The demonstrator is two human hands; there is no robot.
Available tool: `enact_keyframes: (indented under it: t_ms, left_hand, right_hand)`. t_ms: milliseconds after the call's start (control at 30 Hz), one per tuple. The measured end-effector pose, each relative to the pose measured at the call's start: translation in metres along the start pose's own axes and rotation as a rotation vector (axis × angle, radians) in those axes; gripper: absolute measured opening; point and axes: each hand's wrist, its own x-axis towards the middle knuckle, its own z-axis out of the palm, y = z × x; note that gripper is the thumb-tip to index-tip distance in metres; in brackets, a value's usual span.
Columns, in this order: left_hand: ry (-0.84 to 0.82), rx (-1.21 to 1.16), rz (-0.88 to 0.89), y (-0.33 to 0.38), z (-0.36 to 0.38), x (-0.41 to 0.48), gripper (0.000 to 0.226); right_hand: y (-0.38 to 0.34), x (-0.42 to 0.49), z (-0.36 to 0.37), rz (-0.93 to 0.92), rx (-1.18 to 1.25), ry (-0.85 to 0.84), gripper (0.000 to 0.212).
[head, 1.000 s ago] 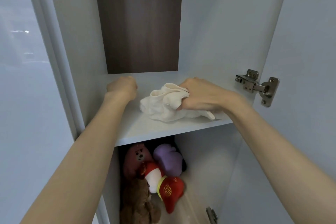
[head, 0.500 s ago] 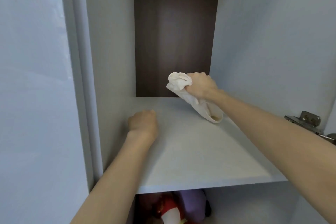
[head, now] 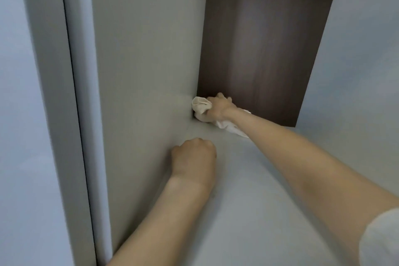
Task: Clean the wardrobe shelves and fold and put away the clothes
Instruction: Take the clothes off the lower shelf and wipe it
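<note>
Evidently the job is in its cleaning stage. The right hand reaches to the back left corner of the shelf, its fingers curled tight round a bunched white cloth. The wad is pressed into the corner where the grey side wall meets the dark brown back panel. A loose tail of the cloth trails out under the wrist and lies on the shelf along its back edge.

The left hand sits on the shelf close to its left edge, just beside the side wall. Its fingers are curled under into a fist with nothing visibly in it, and it seems to serve only as a brace.

As for progress, I judge that this shelf is partway wiped, with the corner being worked. The surface looks plain and bare of marks, though the blur hides any fine dust. No clothes show in this view, so the folding and putting away appear to lie ahead. Other shelves are out of sight, so their state cannot be told. A white sleeve shows at the lower right.
</note>
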Motion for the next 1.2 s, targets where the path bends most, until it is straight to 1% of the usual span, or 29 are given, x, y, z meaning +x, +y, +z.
enact_keyframes:
  t_ms: [33,67,167,267,333,433,533,600,700,767,833,867,900,967,1033,1067,1133,1200]
  left_hand:
    - [-0.006,0.001,0.001,0.000,-0.001,0.000,0.049]
    - [-0.014,0.003,0.000,0.001,-0.001,0.000,0.049]
    - [-0.022,0.010,-0.011,0.000,-0.003,0.002,0.048]
    - [-0.023,0.029,-0.027,0.002,-0.006,0.000,0.046]
    - [-0.023,0.046,-0.033,0.004,-0.011,-0.004,0.046]
    - [0.002,0.048,-0.034,0.008,-0.019,-0.013,0.049]
    - [0.106,0.074,-0.016,0.012,-0.033,-0.030,0.042]
    - [0.135,0.111,-0.020,0.016,-0.039,-0.047,0.037]
    - [0.114,0.166,0.015,0.017,-0.043,-0.075,0.038]
    - [0.090,0.183,0.067,0.010,-0.048,-0.094,0.041]
    - [0.117,0.189,0.145,-0.002,-0.052,-0.110,0.043]
    - [0.177,0.208,0.231,-0.010,-0.050,-0.116,0.044]
    - [0.285,0.221,0.325,-0.017,-0.047,-0.120,0.044]
    - [0.373,0.221,0.470,-0.032,-0.047,-0.125,0.049]
    - [0.452,0.289,0.560,-0.041,-0.040,-0.128,0.043]
    - [0.489,0.303,0.608,-0.043,-0.038,-0.128,0.038]
    - [0.531,0.272,0.695,-0.045,-0.037,-0.128,0.022]
    - [0.542,0.239,0.726,-0.043,-0.033,-0.125,0.015]
  right_hand:
    - [-0.002,0.005,0.007,-0.021,0.002,-0.075,0.025]
    - [-0.003,0.009,0.012,-0.042,0.000,-0.109,0.019]
    - [-0.001,0.011,0.014,-0.069,-0.014,-0.129,0.010]
    - [-0.004,-0.001,0.007,-0.050,0.036,-0.220,0.012]
    - [-0.007,-0.012,0.004,-0.045,0.076,-0.244,0.014]
    - [-0.011,-0.028,0.000,-0.031,0.108,-0.262,0.019]
    - [-0.016,-0.047,-0.003,-0.026,0.094,-0.265,0.032]
    - [-0.020,-0.061,-0.006,-0.035,0.077,-0.275,0.032]
    - [-0.026,-0.087,-0.013,-0.042,0.088,-0.290,0.031]
    - [-0.034,-0.108,-0.019,-0.053,0.096,-0.297,0.029]
    - [-0.041,-0.127,-0.023,-0.056,0.103,-0.281,0.024]
    - [-0.046,-0.136,-0.023,-0.050,0.115,-0.276,0.023]
    - [-0.050,-0.144,-0.022,-0.042,0.141,-0.272,0.021]
    - [-0.058,-0.157,-0.022,-0.012,0.201,-0.272,0.016]
    - [-0.063,-0.167,-0.024,0.011,0.220,-0.263,0.014]
    - [-0.065,-0.171,-0.025,0.024,0.221,-0.263,0.016]
    - [-0.063,-0.181,-0.025,0.043,0.224,-0.260,0.021]
    - [-0.059,-0.190,-0.024,0.013,0.215,-0.262,0.022]
